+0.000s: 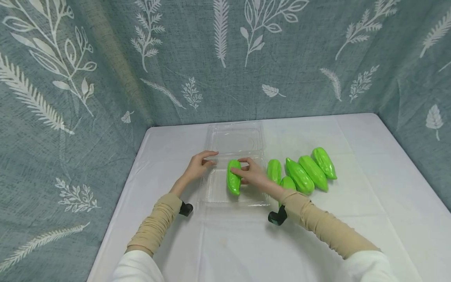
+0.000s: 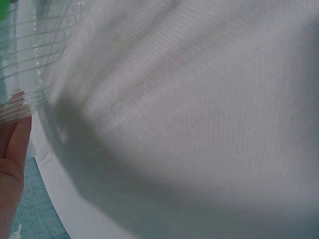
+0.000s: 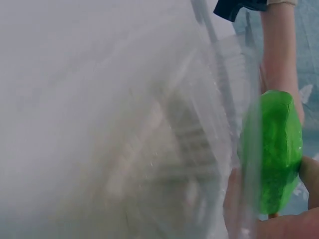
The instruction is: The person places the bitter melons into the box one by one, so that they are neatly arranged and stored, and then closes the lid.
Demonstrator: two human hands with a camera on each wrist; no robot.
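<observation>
A clear plastic clamshell box (image 1: pixel 215 196) lies on the table with its lid (image 1: pixel 234 139) folded back. Over its base, my right hand (image 1: pixel 253 174) pinches a glossy, long, tapered green vegetable (image 1: pixel 233 182) between thumb and fingers. The right wrist view shows this green vegetable (image 3: pixel 274 149) close up, behind the blurred clear box wall (image 3: pixel 239 124). My left hand (image 1: pixel 199 166) is at the box's left side near the hinge, thumb and forefinger apart. In the left wrist view, fingers of the left hand (image 2: pixel 12 154) touch the box's ridged edge (image 2: pixel 20 112).
Several more green vegetables (image 1: pixel 306 172) lie on the white-covered table (image 1: pixel 246 243) right of the box, one partly hidden under my right forearm. A blue-green curtain (image 1: pixel 197 58) with white leaf prints hangs behind and at both sides. Each wrist wears a small black camera (image 1: pixel 277 216).
</observation>
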